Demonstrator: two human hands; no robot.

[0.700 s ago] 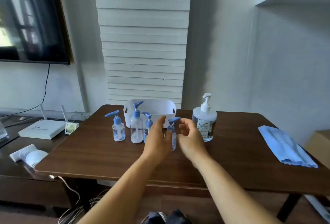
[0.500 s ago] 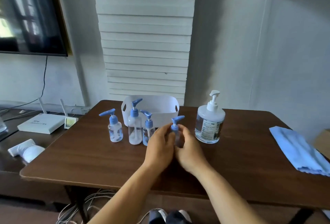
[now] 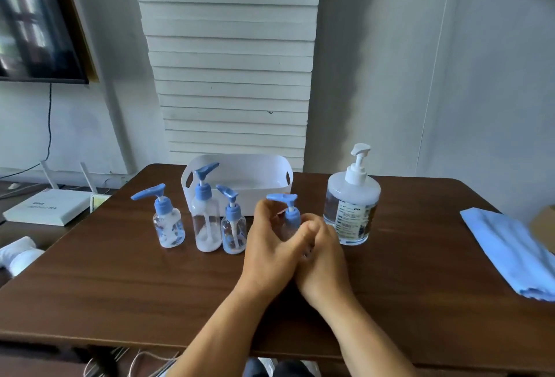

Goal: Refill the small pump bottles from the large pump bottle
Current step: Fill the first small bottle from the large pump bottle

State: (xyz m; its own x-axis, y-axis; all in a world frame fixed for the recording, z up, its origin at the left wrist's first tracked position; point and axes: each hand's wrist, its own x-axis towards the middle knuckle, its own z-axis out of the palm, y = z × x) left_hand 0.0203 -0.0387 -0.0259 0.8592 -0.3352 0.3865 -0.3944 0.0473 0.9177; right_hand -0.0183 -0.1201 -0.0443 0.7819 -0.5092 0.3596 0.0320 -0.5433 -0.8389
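Brown wooden table (image 3: 120, 286): both the left hand (image 3: 267, 252) and right hand (image 3: 322, 252) curl their fingers around a small blue-capped pump bottle (image 3: 290, 217); the large pump bottle (image 3: 351, 211)'s label print is unreadable.

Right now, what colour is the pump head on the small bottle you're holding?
Blue, on the held small bottle, seen in the head view.

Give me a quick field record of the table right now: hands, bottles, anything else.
left hand: grips held small bottle
right hand: grips same bottle
held small bottle: upright, pump on
other small bottles: three, standing left of hands
large bottle: right of hands, untouched
white basket: behind small bottles
blue cloth: far right on table
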